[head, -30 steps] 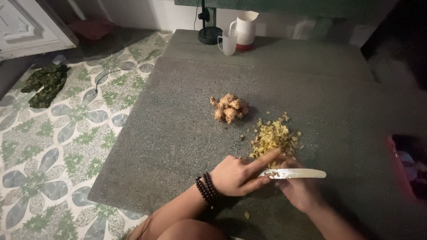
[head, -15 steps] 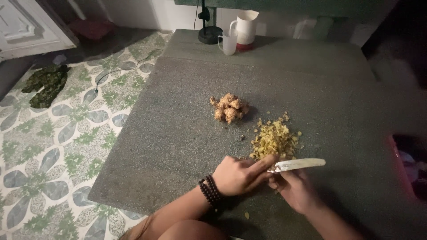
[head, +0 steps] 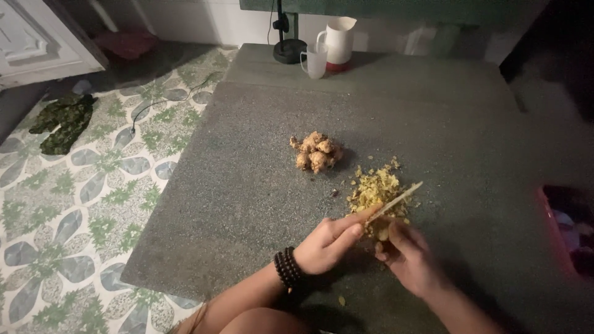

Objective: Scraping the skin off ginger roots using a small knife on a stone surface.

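Note:
My right hand [head: 411,256] grips a knife [head: 396,201] by its handle, the pale blade slanting up to the right over a heap of chopped yellow bits [head: 377,193]. My left hand [head: 331,242], with a dark bead bracelet at the wrist, lies beside it, fingers stretched toward the blade's base at the heap's near edge. A clump of whole ginger root [head: 317,151] sits farther back on the grey stone slab [head: 247,185].
A white jug [head: 339,40], a clear cup [head: 315,60] and a black lamp base [head: 288,49] stand at the slab's far edge. Patterned floor tiles [head: 74,204] lie to the left, with a dark green cloth [head: 62,120] on them. A dim reddish object is at the right edge.
The knife blade has swung from lying level near the heap's front to pointing up-right across the heap. Both hands shifted slightly toward the chopped pile.

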